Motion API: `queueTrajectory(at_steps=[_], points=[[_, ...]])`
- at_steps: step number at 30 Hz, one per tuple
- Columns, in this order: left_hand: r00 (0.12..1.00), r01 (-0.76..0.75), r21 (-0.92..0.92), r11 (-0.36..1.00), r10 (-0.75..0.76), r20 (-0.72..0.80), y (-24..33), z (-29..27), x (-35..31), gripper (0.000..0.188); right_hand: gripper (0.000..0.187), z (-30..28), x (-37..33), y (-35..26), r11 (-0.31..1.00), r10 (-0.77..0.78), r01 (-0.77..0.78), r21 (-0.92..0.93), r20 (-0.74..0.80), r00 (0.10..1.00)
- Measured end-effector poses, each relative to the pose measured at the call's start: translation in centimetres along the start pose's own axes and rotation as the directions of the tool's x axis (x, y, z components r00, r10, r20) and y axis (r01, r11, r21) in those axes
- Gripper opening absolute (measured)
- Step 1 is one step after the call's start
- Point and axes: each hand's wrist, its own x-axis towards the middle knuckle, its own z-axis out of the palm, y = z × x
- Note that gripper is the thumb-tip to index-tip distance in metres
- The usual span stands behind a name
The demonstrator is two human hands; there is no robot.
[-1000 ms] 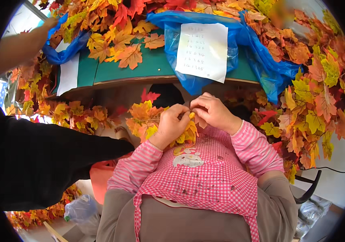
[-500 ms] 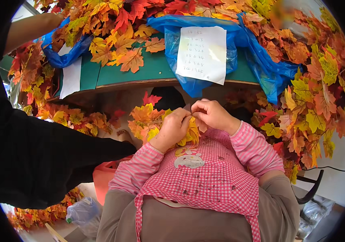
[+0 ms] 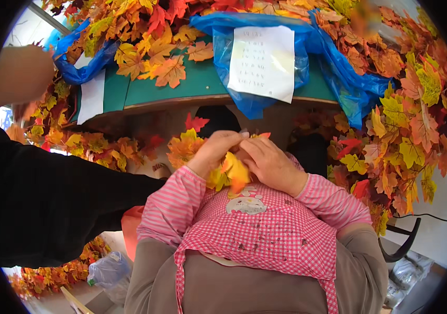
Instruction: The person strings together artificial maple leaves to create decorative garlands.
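A bunch of artificial maple leaves (image 3: pixel 184 149) in orange, yellow and red lies in my lap, partly under my hands. My left hand (image 3: pixel 217 150) is closed on it, with yellow and orange leaves (image 3: pixel 234 170) showing below the palm. My right hand (image 3: pixel 276 163) lies palm down against the left one, its fingers curled over. The fingertips of both hands meet near the red leaf tip (image 3: pixel 264 135). Whatever the right fingers grip is hidden beneath them.
Ahead stands a green table (image 3: pixel 181 86) with leaf garlands, blue plastic bags (image 3: pixel 265 31) and a handwritten white sheet (image 3: pixel 261 63). More garlands (image 3: pixel 411 131) hang at right. A co-worker's arm (image 3: pixel 19 76) and dark-clothed leg (image 3: pixel 72 199) are close at left.
My right hand has turned over and dropped, covering what the fingertips held. My left hand has shifted slightly left and up. The co-worker's arm has moved down and left.
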Motion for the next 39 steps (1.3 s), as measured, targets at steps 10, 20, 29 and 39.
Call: queueTrajectory(at_steps=[10,20,29,39], points=[[0.968,-0.233,0.51,0.828,0.25,0.035,0.9,0.0,-3.0,0.011,0.023,-3.3,0.4,3.6,0.971,0.128,-0.116,0.208,-0.045,0.991],[0.619,-0.226,0.935,-0.275,0.7,0.356,1.6,0.8,-6.1,0.013,0.018,-2.2,2.5,5.6,0.613,0.256,-0.573,0.544,0.549,0.796],[0.811,-0.423,0.784,0.455,0.576,0.103,2.1,3.2,-5.8,0.015,0.013,-3.7,2.7,1.1,0.906,0.208,-0.2,0.373,0.018,0.978],[0.485,-0.326,0.945,-0.009,0.857,0.175,4.9,-0.2,-10.5,0.014,0.022,-4.4,2.0,2.0,0.874,0.264,-0.401,0.275,0.425,0.866]])
